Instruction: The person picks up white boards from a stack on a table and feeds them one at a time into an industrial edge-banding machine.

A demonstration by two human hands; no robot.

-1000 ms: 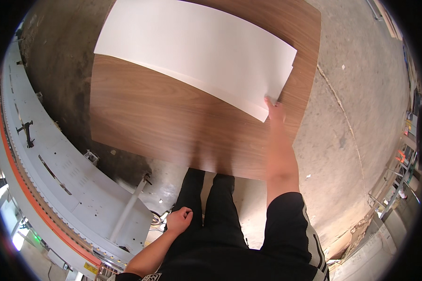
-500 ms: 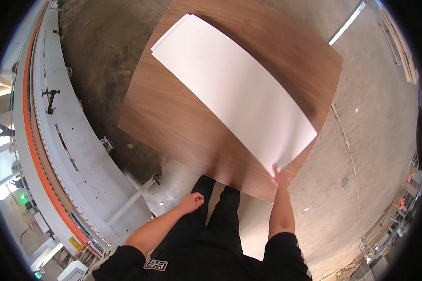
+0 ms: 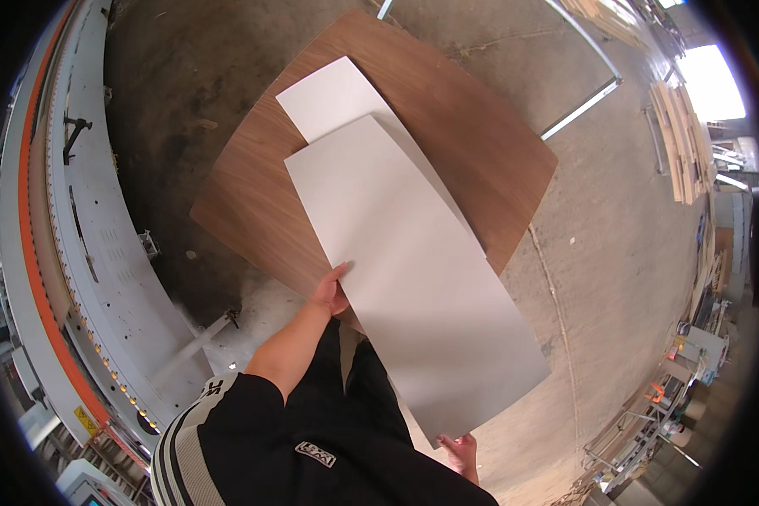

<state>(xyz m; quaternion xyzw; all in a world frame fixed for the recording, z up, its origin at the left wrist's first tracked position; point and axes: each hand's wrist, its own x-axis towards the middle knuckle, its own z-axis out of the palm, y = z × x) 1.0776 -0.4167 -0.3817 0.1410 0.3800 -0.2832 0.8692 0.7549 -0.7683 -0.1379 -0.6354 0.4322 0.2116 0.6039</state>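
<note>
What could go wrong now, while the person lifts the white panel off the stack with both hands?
1. The white panel is long and is held only at its left edge by the left hand and at its near corner by the right hand; it may tilt or slip.
2. Its far end lies over a second white panel and the brown board; dragging it might scratch them.
3. The long machine stands close on the left; a swinging panel could hit it.

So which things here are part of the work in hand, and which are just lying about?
In hand:
- white panel, held by the left hand at its side edge and the right hand at its near end
- second white panel beneath it
- brown wood-grain board under both

Lying about:
- long white and orange machine
- stacked boards
- metal racks
</note>
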